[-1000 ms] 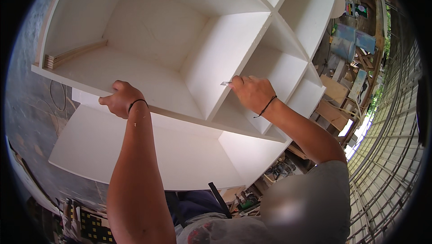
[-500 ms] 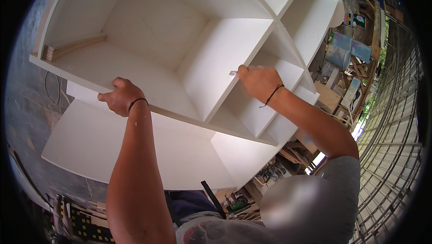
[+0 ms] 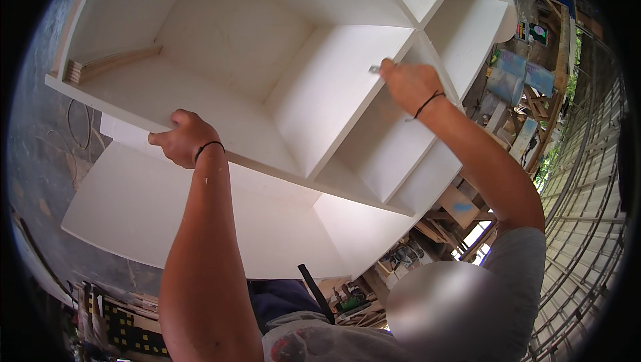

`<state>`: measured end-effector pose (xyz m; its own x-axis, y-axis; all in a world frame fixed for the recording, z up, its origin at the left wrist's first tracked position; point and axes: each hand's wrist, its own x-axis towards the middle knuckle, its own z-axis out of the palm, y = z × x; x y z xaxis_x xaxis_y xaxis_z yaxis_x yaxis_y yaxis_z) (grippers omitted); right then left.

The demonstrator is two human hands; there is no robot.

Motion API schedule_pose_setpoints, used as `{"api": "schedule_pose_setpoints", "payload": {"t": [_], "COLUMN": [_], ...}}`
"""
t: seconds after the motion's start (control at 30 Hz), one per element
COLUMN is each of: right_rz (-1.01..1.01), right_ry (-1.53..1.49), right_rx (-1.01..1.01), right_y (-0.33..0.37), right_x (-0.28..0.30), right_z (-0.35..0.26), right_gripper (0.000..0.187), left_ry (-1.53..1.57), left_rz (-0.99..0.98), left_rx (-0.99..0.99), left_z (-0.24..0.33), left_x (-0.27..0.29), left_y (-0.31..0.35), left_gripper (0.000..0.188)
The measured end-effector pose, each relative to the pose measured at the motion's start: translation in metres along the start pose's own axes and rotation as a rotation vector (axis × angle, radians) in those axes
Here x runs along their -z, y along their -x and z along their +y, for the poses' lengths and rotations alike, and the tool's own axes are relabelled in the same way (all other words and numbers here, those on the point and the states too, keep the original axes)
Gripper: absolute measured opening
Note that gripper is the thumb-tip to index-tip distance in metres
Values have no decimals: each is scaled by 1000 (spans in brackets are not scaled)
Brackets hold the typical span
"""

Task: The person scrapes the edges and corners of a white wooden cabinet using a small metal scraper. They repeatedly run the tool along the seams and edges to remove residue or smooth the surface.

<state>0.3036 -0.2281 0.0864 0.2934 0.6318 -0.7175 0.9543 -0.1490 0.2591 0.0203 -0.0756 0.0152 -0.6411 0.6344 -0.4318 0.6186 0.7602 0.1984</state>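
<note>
Higher along the divider (image 3: 334, 82) than in the earlier frame, the right hand (image 3: 412, 86) pinches a metal blade (image 3: 374, 69) near its front edge. The left hand (image 3: 189, 138) is curled around the lower front edge of the white cabinet (image 3: 234, 108); inside, left, lies a wooden strip (image 3: 117, 64).

A mottled grey surface (image 3: 33, 155), wall or floor unclear, lines the left edge; at right, timber clutter (image 3: 461, 204) adjoins a barred grille (image 3: 587, 219) and pale sheeting (image 3: 611, 162), with greenery (image 3: 549, 160) and daylight (image 3: 474, 235) between.
</note>
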Motion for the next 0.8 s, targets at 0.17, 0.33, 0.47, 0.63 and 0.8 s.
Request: {"api": "schedule_pose_setpoints", "payload": {"t": [0.17,0.33,0.47,0.63,0.8], "right_rz": [167,5,101,18,-24], "right_ry": [125,-15,81,60,151], "right_rx": [-153,140,-171,66,0], "right_y": [-26,12,-29,-14,-17], "right_x": [23,-12,23,29,21], "right_z": [65,-23,65,4,8], "right_gripper": [21,15,15,17,19], "left_ry": [-34,-25,-25,-29,-28], "left_rz": [-6,23,-3,18,5], "left_rx": [5,-6,-16,11,7], "left_z": [2,1,-1,-2,-2], "left_x": [-2,-1,-1,-4,-3], "left_y": [3,-1,4,-4,-4], "left_gripper": [51,50,52,52,52]}}
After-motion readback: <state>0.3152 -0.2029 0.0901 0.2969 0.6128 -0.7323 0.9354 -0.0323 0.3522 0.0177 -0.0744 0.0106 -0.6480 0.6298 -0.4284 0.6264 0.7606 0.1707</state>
